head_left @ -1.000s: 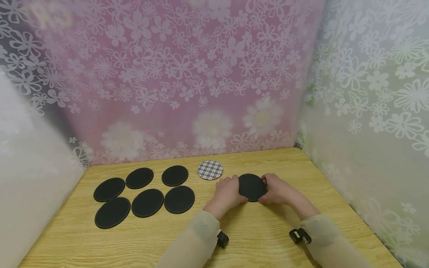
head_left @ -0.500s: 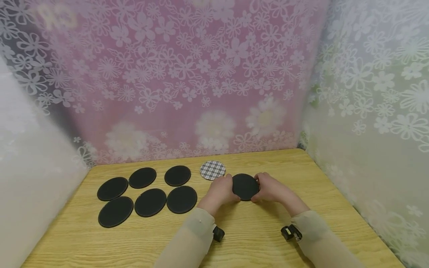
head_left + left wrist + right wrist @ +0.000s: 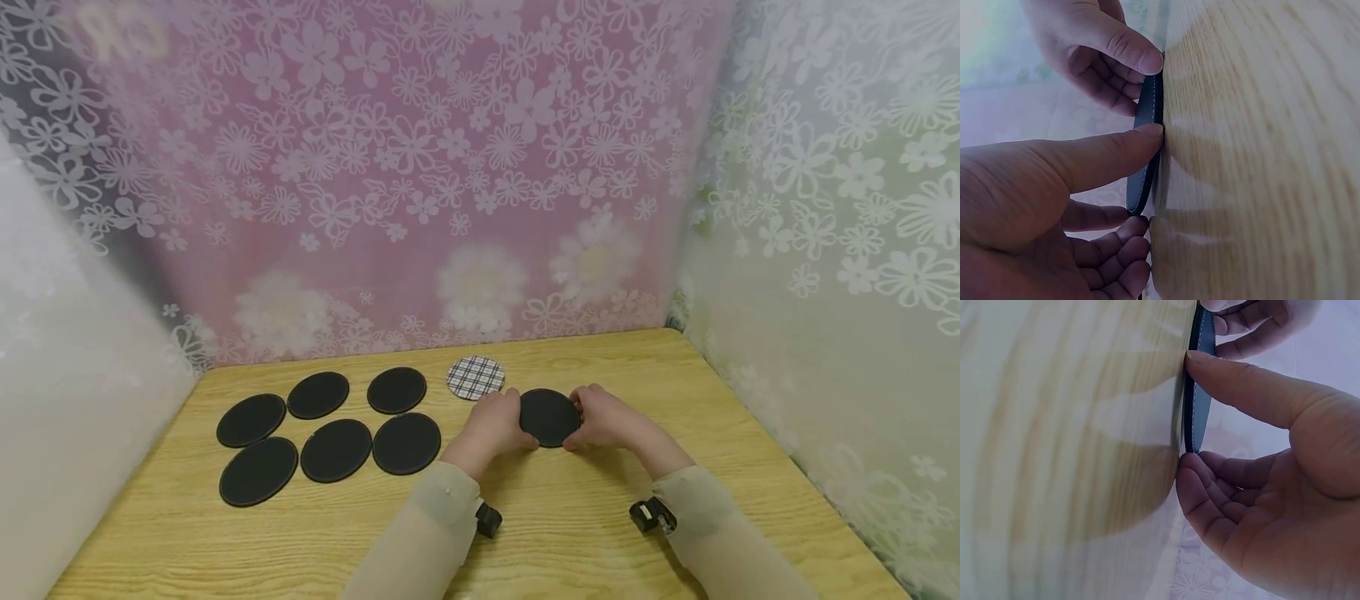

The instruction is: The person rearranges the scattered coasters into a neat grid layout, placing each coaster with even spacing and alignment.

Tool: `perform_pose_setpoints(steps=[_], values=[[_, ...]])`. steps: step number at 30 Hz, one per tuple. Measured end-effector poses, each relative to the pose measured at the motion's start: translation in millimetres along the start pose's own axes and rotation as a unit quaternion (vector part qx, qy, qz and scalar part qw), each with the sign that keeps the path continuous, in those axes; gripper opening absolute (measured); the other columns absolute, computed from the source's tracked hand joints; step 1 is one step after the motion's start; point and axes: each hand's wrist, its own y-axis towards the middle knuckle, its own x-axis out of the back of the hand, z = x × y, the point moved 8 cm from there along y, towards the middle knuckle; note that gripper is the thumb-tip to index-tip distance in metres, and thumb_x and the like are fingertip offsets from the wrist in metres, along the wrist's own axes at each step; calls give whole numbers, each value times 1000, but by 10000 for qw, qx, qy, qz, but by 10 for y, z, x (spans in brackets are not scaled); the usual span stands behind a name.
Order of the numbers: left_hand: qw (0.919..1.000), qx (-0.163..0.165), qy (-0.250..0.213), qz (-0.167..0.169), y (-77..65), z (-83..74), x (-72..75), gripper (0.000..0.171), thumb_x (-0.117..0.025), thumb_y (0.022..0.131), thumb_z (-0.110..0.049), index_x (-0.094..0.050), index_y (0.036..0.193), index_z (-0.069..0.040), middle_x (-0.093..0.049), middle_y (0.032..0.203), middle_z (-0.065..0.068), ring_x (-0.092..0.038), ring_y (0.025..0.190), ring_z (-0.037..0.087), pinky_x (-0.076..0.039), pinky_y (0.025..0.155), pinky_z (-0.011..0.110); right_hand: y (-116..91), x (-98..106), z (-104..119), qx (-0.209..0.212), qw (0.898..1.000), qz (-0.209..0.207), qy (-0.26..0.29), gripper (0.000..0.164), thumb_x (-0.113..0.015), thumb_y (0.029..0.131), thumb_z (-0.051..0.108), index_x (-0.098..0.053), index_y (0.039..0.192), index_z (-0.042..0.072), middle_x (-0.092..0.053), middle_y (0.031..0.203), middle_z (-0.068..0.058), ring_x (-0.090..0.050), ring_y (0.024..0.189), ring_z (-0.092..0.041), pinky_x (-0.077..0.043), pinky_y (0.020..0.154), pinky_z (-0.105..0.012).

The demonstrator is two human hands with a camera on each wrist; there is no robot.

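Note:
A black round coaster (image 3: 550,417) with pale stitching round its rim lies between my two hands, low over the table. My left hand (image 3: 491,425) grips its left edge, thumb at the near side and fingers round the far side. On the opposite edge my right hand (image 3: 611,418) holds it the same way. Both wrist views show the coaster (image 3: 1145,119) edge-on, close to the wood, with the thumbs on its stitched rim. Just behind my left hand sits a white coaster (image 3: 476,377) with a dark plaid pattern.
Several more black coasters lie in two rows on the left, among them a front one (image 3: 407,443) and a back one (image 3: 397,390). The wooden table (image 3: 360,542) meets a pink flowered curtain (image 3: 412,233) at the back and a pale flowered one (image 3: 847,275) on the right.
Both hands have shifted a little to the left with the black coaster, closer to the plaid one. Over the last half second they have stayed almost still.

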Motion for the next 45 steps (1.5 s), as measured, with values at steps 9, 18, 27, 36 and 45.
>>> perform_pose_setpoints(steps=[9,18,27,36,45], values=[[9998,-84,177,60,-25,-31,27,80,-96,86,-45,-66,143,3,-72,126,17,-65,123,37,-54,107,48,-18,-8,-16,-36,9999,158,23,73,-98,84,20,-61,138,-14,-59,122,-21,-63,105,-32,-57,97,-53],[9994,-45,321,113,-114,-81,108,78,-95,87,-48,-67,142,0,-71,127,15,-63,126,34,-53,108,46,-12,2,-21,41,9999,149,-31,72,-97,84,21,-62,137,-13,-59,119,-19,-62,102,-29,-56,96,-52],[9993,-15,362,118,-282,-180,246,79,-94,90,-46,-64,146,1,-70,130,15,-62,128,33,-52,109,43,-7,2,-22,89,9998,162,-52,73,-97,84,21,-62,137,-14,-60,119,-19,-62,103,-29,-57,96,-51],[9996,34,55,258,-11,73,-45,87,-96,85,-49,-62,149,-1,-68,132,16,-60,130,35,-52,110,46,-11,-22,-29,165,9995,228,144,75,-97,83,20,-59,138,-16,-60,116,-18,-59,102,-28,-55,96,-52],[9998,-23,-92,161,-34,77,56,90,-95,86,-50,-60,156,-4,-65,144,16,-61,135,34,-53,111,49,-46,66,-61,36,9996,195,212,89,-96,86,27,-52,149,-17,-57,117,-18,-56,98,-28,-53,90,-49]])
